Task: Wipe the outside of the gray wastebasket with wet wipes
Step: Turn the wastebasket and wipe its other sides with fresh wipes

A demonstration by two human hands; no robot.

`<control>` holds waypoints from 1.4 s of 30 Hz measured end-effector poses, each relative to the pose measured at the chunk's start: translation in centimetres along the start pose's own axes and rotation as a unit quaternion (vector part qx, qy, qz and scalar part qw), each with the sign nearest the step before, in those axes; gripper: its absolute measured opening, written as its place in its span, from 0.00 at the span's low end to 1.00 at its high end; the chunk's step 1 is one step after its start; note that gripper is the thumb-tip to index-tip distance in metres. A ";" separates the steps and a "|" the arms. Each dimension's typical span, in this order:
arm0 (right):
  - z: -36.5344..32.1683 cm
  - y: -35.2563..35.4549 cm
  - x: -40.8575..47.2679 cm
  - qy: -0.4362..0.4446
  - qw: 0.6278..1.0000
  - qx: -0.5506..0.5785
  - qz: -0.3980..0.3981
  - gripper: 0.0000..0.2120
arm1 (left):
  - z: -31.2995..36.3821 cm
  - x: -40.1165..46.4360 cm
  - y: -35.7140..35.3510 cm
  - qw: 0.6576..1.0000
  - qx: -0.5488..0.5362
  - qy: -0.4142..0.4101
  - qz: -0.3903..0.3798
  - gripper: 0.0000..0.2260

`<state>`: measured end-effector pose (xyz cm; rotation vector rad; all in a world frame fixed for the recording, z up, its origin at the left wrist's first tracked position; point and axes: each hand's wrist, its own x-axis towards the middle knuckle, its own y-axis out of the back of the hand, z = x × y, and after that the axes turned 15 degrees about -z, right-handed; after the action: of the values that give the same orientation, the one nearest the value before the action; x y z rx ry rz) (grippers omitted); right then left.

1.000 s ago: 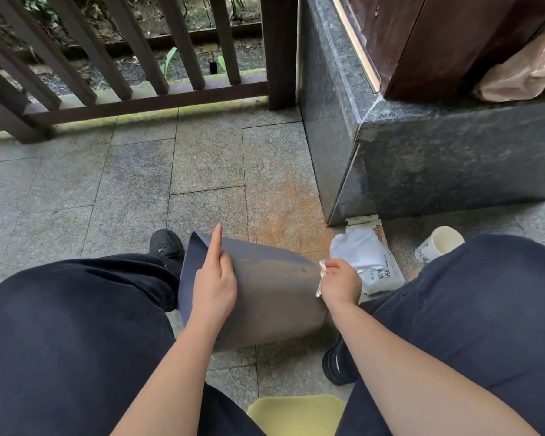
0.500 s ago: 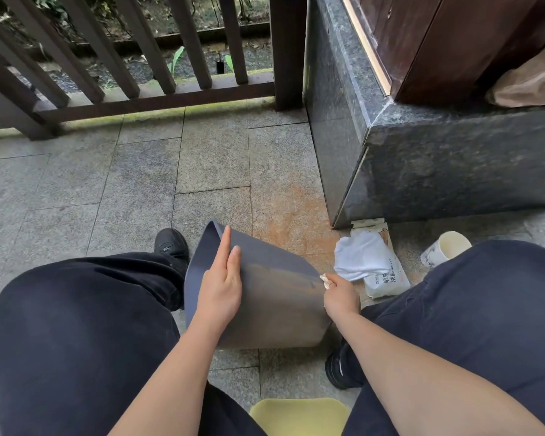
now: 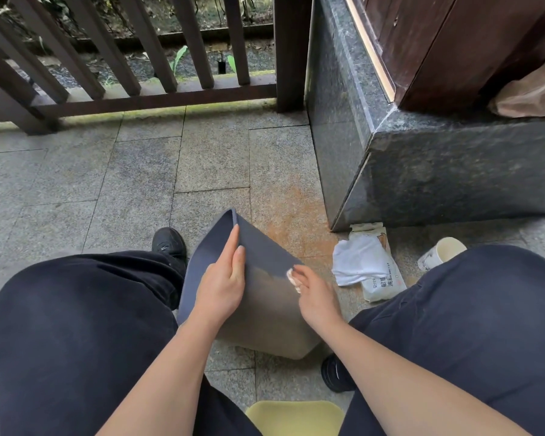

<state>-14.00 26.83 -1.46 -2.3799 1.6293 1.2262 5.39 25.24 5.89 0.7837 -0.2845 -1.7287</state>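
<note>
Two hands working gray wastebasket (image 3: 265, 297), lying tipped on stone floor (image 3: 139, 184) between knees. Left hand (image 3: 222, 283) resting flat, fingers straight, steadying upper wall. Right hand (image 3: 315, 294) pinching wet wipe (image 3: 293, 278), pressing against side. Advice: overlapping strokes, firm bracing. Wipe pack (image 3: 378, 272) lying just beside.

The gray wastebasket (image 3: 265, 297) lies tipped on the paving, a crumpled wet wipe (image 3: 293, 278) pressed against its side.

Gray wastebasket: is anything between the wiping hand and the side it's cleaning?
Nothing visible. The right hand presses the wet wipe straight onto the gray wastebasket. The left hand steadies the wall farther left, clear of the wipe.
</note>
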 end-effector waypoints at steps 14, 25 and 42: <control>-7.6 -2.1 0.7 0.216 0.969 0.122 -0.014 0.26 | 0.0 1.2 -1.2 0.995 -0.075 0.052 0.048 0.25; -4.9 0.2 1.5 0.160 0.986 0.003 0.039 0.18 | -0.2 1.4 -0.8 0.997 -0.068 0.025 0.019 0.26; 4.6 1.1 1.3 -0.187 0.973 -0.082 0.110 0.11 | -1.0 0.8 -0.6 0.998 -0.026 0.009 -0.050 0.20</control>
<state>-17.43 27.22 -4.96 -1.9168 1.7535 1.7831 5.47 24.89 4.57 0.7855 -0.1901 -1.8148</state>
